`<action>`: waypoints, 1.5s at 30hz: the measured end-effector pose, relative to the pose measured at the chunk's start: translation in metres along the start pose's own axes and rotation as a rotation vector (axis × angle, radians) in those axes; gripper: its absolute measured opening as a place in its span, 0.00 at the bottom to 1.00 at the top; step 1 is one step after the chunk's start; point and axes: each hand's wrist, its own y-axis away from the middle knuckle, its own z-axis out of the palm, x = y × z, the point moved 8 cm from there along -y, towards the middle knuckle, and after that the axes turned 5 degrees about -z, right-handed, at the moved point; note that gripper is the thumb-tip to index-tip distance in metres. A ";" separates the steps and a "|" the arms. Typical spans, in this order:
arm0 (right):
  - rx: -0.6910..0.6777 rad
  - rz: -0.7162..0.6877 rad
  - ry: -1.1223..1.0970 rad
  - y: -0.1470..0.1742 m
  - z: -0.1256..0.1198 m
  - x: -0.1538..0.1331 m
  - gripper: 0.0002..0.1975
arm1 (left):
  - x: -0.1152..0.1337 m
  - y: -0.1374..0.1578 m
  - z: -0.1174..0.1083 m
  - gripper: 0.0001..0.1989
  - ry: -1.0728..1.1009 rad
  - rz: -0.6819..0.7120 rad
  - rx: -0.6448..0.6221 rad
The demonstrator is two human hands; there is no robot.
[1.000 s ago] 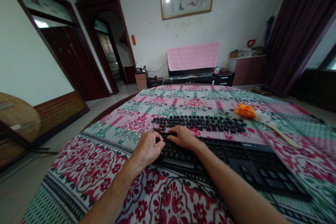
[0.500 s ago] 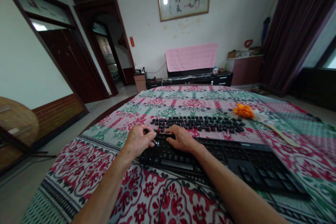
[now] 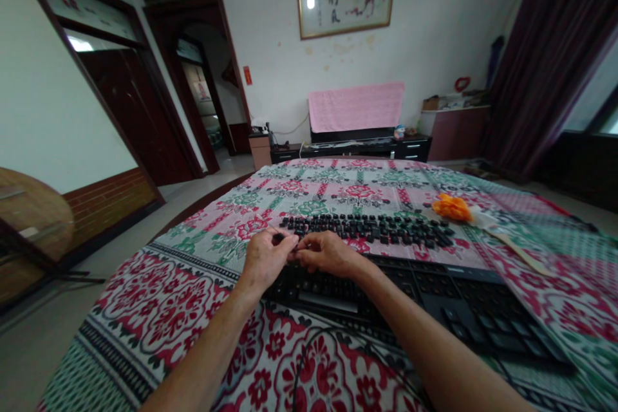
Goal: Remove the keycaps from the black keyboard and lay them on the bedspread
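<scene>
Left fingers (image 3: 290, 244) pinching small dark piece (image 3: 277, 239), right fingers (image 3: 313, 259) alongside, grip unclear, over black keyboard (image 3: 437, 299), loose keycaps (image 3: 375, 231) beyond

bare forearms (image 3: 219, 328), bare hands (image 3: 264, 259)

Keyboard (image 3: 434, 290) on tablecloth (image 3: 159, 302), keycaps (image 3: 374, 228) behind it, brush (image 3: 524, 252) right of keycaps

The hands (image 3: 269, 259) have drawn together over the keyboard (image 3: 432, 294).
</scene>
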 end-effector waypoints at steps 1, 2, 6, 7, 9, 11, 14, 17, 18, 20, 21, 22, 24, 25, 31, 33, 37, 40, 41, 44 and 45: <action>-0.003 0.032 -0.018 0.000 0.001 0.002 0.11 | 0.000 0.000 0.001 0.12 0.024 0.003 -0.002; 0.000 0.051 -0.027 0.000 0.000 0.002 0.10 | 0.001 0.000 0.002 0.12 0.043 0.013 -0.002; 0.055 0.081 0.007 -0.001 -0.010 0.003 0.12 | 0.003 -0.003 -0.010 0.14 0.104 0.081 0.089; 0.090 0.103 0.026 -0.001 -0.016 0.007 0.12 | 0.002 -0.005 -0.015 0.15 0.125 0.079 0.125; 0.189 0.169 0.075 0.000 -0.032 0.019 0.10 | -0.004 -0.009 -0.022 0.17 0.177 0.048 0.171; 0.267 0.218 0.150 0.000 -0.045 0.031 0.09 | -0.009 -0.012 -0.023 0.18 0.214 0.014 0.155; 0.295 0.210 0.244 -0.004 -0.055 0.040 0.09 | -0.013 -0.014 -0.018 0.18 0.226 -0.014 0.116; 0.286 0.201 0.352 -0.009 -0.059 0.037 0.10 | -0.013 -0.013 -0.016 0.18 0.243 -0.018 0.113; 0.285 0.200 0.393 -0.011 -0.059 0.034 0.10 | -0.014 -0.013 -0.016 0.18 0.253 -0.019 0.112; 0.283 0.190 0.465 -0.015 -0.059 0.027 0.11 | -0.014 -0.014 -0.016 0.18 0.269 -0.028 0.112; 0.279 0.186 0.493 -0.016 -0.059 0.024 0.11 | -0.015 -0.014 -0.017 0.18 0.273 -0.032 0.111; 0.275 0.184 0.521 -0.018 -0.058 0.023 0.12 | -0.015 -0.014 -0.017 0.18 0.277 -0.035 0.109; 0.266 0.177 0.581 -0.021 -0.056 0.020 0.12 | -0.015 -0.015 -0.017 0.18 0.281 -0.035 0.104; 0.259 0.163 0.611 -0.022 -0.055 0.019 0.11 | -0.015 -0.015 -0.017 0.17 0.281 -0.034 0.104; 0.205 0.124 0.653 -0.031 -0.044 0.026 0.12 | -0.014 -0.016 -0.017 0.15 0.264 -0.019 0.093; 0.181 0.146 0.651 -0.033 -0.040 0.032 0.11 | -0.014 -0.016 -0.017 0.15 0.272 -0.020 0.092; 0.135 0.153 0.653 -0.037 -0.035 0.041 0.10 | -0.014 -0.016 -0.018 0.15 0.271 -0.027 0.086; 0.110 0.150 0.647 -0.040 -0.033 0.044 0.11 | -0.014 -0.017 -0.019 0.15 0.257 -0.024 0.084; 0.106 0.159 0.645 -0.040 -0.033 0.045 0.11 | -0.014 -0.017 -0.019 0.15 0.254 -0.019 0.082; 0.124 0.209 0.636 -0.039 -0.036 0.046 0.10 | -0.014 -0.017 -0.019 0.15 0.247 -0.007 0.077; 0.135 0.224 0.636 -0.038 -0.037 0.047 0.10 | -0.014 -0.017 -0.019 0.15 0.242 -0.004 0.077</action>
